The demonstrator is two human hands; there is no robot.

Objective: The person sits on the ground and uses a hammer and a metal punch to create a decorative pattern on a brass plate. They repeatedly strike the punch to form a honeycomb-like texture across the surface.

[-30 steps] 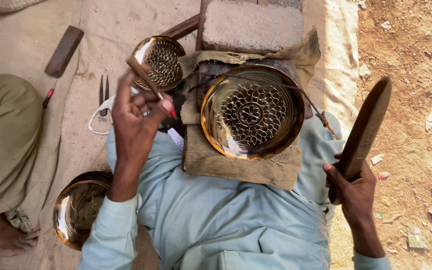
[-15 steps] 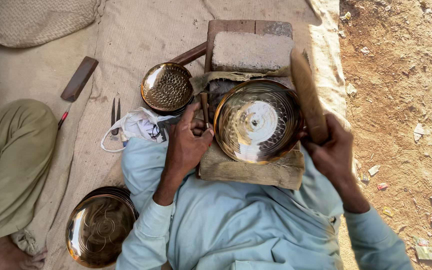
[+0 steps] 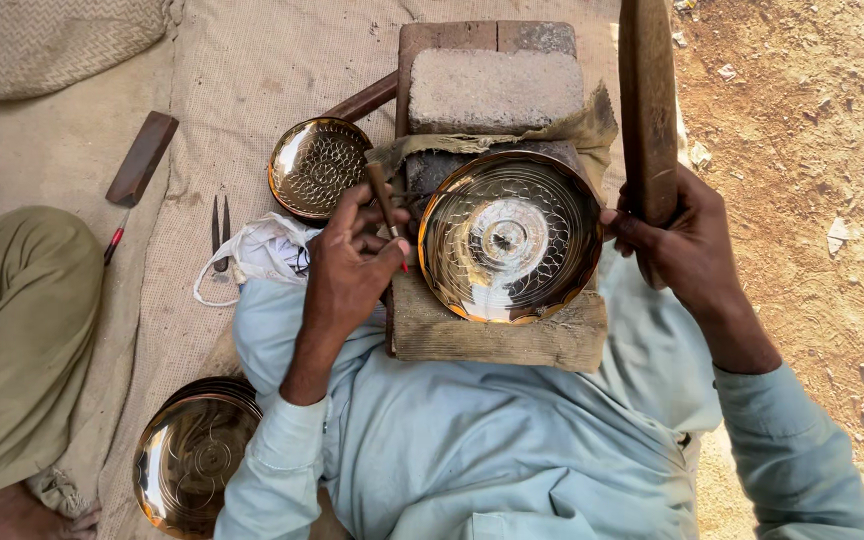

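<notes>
A shiny engraved brass plate (image 3: 509, 237) lies on a folded cloth pad (image 3: 497, 335) over my lap. My left hand (image 3: 352, 265) grips a thin metal chisel (image 3: 384, 200) just left of the plate's rim, its tip pointing down. My right hand (image 3: 677, 240) holds a long dark wooden mallet (image 3: 648, 100) upright at the plate's right edge. Both sleeves are pale blue.
A grey stone block (image 3: 495, 88) sits on a wooden board behind the plate. A smaller brass plate (image 3: 317, 167) lies to the left, a stack of brass plates (image 3: 192, 460) at lower left. Pliers (image 3: 220, 230), a wooden-handled tool (image 3: 140, 160) and another person's leg (image 3: 12, 340) are left. Dirt ground lies right.
My left hand came down from the small plate with the chisel to the big plate's left rim. My right hand swung the mallet in from the right and stood it up.
</notes>
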